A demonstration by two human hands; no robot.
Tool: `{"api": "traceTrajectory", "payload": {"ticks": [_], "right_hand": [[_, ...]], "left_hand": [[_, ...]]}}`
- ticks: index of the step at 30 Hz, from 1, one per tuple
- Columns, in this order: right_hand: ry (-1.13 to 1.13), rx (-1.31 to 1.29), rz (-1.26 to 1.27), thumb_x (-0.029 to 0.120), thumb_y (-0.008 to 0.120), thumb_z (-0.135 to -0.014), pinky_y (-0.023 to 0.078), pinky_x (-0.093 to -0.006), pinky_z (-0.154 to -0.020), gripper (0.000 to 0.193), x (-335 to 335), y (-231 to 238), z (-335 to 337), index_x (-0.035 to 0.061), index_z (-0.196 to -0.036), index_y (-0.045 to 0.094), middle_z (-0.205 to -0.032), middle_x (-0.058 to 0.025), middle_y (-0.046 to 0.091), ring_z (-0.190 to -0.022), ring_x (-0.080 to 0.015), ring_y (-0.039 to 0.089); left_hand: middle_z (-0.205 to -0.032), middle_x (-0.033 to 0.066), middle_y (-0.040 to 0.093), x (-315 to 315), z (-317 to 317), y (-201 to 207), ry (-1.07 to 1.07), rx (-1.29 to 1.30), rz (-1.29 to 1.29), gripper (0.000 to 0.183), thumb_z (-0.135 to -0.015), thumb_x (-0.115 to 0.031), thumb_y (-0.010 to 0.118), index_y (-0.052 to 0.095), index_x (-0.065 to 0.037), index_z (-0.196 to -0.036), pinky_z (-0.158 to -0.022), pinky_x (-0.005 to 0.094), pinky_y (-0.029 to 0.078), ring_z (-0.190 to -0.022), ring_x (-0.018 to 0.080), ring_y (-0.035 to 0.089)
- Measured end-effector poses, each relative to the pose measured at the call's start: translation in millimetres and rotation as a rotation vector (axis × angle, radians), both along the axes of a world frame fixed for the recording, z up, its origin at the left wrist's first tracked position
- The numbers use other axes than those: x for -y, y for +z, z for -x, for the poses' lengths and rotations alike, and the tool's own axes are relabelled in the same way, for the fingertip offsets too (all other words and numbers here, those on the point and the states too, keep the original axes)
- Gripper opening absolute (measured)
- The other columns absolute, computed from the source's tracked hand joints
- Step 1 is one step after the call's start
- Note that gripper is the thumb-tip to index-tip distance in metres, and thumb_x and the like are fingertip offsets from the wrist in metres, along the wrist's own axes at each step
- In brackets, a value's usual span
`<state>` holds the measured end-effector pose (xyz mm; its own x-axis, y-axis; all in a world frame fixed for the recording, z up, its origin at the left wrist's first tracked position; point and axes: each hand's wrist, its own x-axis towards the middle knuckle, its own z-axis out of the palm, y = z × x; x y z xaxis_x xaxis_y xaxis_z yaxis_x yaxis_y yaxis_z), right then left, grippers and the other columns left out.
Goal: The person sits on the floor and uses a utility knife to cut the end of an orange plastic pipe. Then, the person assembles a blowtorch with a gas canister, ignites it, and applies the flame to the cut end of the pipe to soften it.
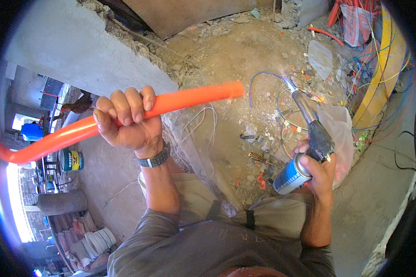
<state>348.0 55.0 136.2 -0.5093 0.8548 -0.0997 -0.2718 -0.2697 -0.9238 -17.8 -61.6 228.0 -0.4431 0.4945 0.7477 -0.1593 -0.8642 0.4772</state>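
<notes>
While the left hand [129, 121] clenches its fingers around the raised orange tube [189, 98], seemingly leaving its right end free, the right hand [322, 177] grasps a torch's [320, 138] blue canister [291, 176], nozzle [305, 106] pointing away from the body [231, 244], likely to keep heat off.

Seen from the wearer's head, one wide fisheye view faces steeply down, hands [130, 121] near, dirt floor [231, 53] farther off.

Place: a building site is shown.
Ground [235, 53]: bare dirt is strewn with rubble [290, 21].
Wall [92, 48]: is edged with broken masonry [141, 45].
Electrics: coloured wires [266, 72] and orange conduit [189, 98] are seen.
</notes>
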Motion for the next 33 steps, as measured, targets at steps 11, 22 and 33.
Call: {"api": "traceTrajectory", "payload": {"ticks": [11,22,33], "right_hand": [[0.185,-0.088,-0.118,0.012,0.089,-0.073,0.057,-0.0415,-0.083,0.039,7.7,1.3,-2.7,-0.0007,-0.103,0.068,-0.102,-0.0142,0.070,-0.094,-0.0267,0.071],[0.305,-0.147,-0.024,0.014,0.092,-0.072,0.058,-0.0419,-0.082,0.035,15.9,6.9,-6.9,0.0030,-0.098,0.072,-0.098,-0.0133,0.072,-0.091,-0.0284,0.071],[0.272,-0.338,0.112,0.021,0.090,-0.075,0.055,-0.0487,-0.085,0.040,19.1,5.1,-9.3,0.0026,-0.103,0.067,-0.098,-0.0129,0.065,-0.096,-0.0313,0.067]], "left_hand": [[-0.061,-0.0059,0.044,4.0,-10.2,12.8,0.106,0.003,0.021,0.037,-0.108,-0.040,0.056,0.051,-0.018,-0.078,-0.067,0.0354,0.041,-0.058,0.0100,0.044],[-0.063,-0.0059,0.044,-10.4,10.0,6.5,-0.124,0.022,-0.043,0.034,-0.105,-0.035,0.061,0.049,-0.018,-0.078,-0.066,0.0330,0.041,-0.059,0.0092,0.044],[-0.070,-0.0019,0.051,-29.9,18.4,25.8,0.068,0.188,-0.085,0.030,-0.104,-0.026,0.066,0.058,-0.015,-0.077,-0.087,0.0378,0.041,-0.074,0.0147,0.051]]}}
